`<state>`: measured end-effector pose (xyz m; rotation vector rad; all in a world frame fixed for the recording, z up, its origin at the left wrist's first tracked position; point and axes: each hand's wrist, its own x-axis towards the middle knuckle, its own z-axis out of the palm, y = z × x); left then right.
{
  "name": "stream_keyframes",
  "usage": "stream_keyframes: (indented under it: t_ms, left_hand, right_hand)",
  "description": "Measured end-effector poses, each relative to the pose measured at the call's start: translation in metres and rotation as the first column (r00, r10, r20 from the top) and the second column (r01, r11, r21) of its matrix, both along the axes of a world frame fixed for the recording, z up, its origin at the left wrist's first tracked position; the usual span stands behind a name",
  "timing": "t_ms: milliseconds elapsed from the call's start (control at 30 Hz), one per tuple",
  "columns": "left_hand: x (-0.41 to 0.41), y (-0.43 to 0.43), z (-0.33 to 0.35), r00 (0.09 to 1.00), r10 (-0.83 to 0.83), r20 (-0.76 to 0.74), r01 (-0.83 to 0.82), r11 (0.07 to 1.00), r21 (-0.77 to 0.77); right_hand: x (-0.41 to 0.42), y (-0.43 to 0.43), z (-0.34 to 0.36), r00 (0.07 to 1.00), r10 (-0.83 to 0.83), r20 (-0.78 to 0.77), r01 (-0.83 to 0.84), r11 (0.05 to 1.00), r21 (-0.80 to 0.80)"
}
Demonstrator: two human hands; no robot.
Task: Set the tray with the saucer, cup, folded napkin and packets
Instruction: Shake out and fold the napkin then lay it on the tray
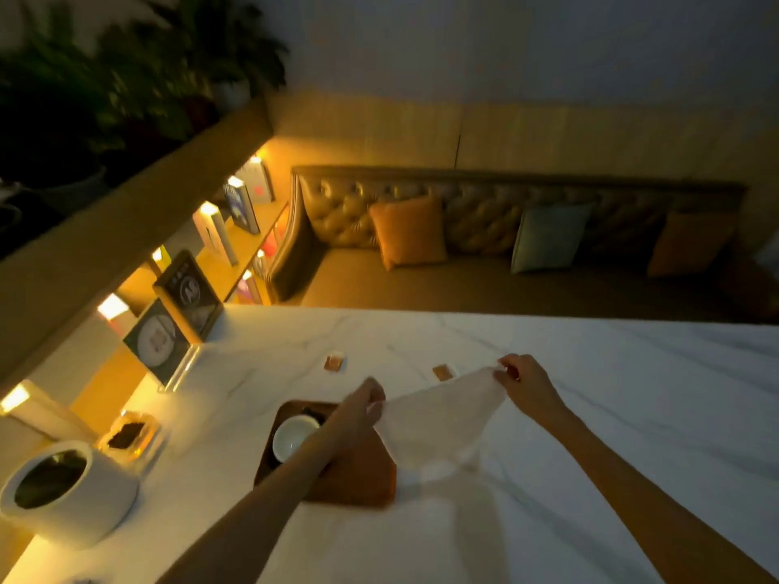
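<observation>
A white napkin (438,419) hangs spread in the air above the marble table, held at two corners. My left hand (362,404) pinches its left corner and my right hand (525,383) pinches its far right corner. Below my left forearm lies a brown wooden tray (362,478) with a white cup (293,436) on it; a saucer under the cup cannot be made out. Two small brown packets lie on the table beyond, one (335,362) to the left and one (443,372) partly behind the napkin.
A white pot (71,491) with dark contents stands at the near left. A clear container (130,436) of dark items sits behind it, then framed cards (173,330). Across the table (632,415) is a tufted bench with cushions.
</observation>
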<state>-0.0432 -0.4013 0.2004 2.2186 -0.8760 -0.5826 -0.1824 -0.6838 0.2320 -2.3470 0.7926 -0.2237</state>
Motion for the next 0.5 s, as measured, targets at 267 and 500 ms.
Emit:
stream_keyframes:
  t_ms: [267, 500]
  left_hand:
    - [0.06, -0.062, 0.26, 0.977, 0.209, 0.031, -0.164, 0.843, -0.512]
    - [0.044, -0.091, 0.395, 0.918, 0.312, 0.243, -0.102, 0.78, -0.618]
  right_hand:
    - [0.018, -0.037, 0.232, 0.88, 0.019, 0.474, -0.09, 0.988, 0.128]
    - [0.006, -0.03, 0.361, 0.748, 0.031, 0.663, -0.134, 0.985, 0.105]
